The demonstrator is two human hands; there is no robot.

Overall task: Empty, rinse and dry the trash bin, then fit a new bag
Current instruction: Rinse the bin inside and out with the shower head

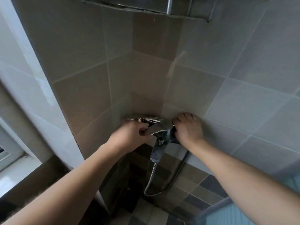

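The trash bin does not show anywhere in this view; what fills the middle is a chrome shower mixer tap [159,132] fixed low in the corner where two tiled walls meet, and both bare hands are on it. The left hand [129,135] reaches in from the lower left with its fingers curled round the left end of the tap body, the thumb side pressed against the flat metal lever that runs across the top. The right hand [188,127] comes in from the lower right and is curled over the right end of the fitting, knuckles up and fingertips tucked behind the metal against the wall; the frame is soft with motion there, so it looks like a grip on a knob or the tap's end, but which part cannot be made out. Below the tap a short spout hangs down, and from it a ribbed metal shower hose [151,181] drops, loops near the floor and climbs back up to the right. The tiled wall [90,88] on the left is beige-brown, the one on the right a paler grey. The floor [191,190] under the hose is a patchwork of small dark and tan tiles. At the top edge a metal wall rack [146,7] with a vertical tube crosses the frame. Along the left runs a pale frame and a dark sill [32,179].
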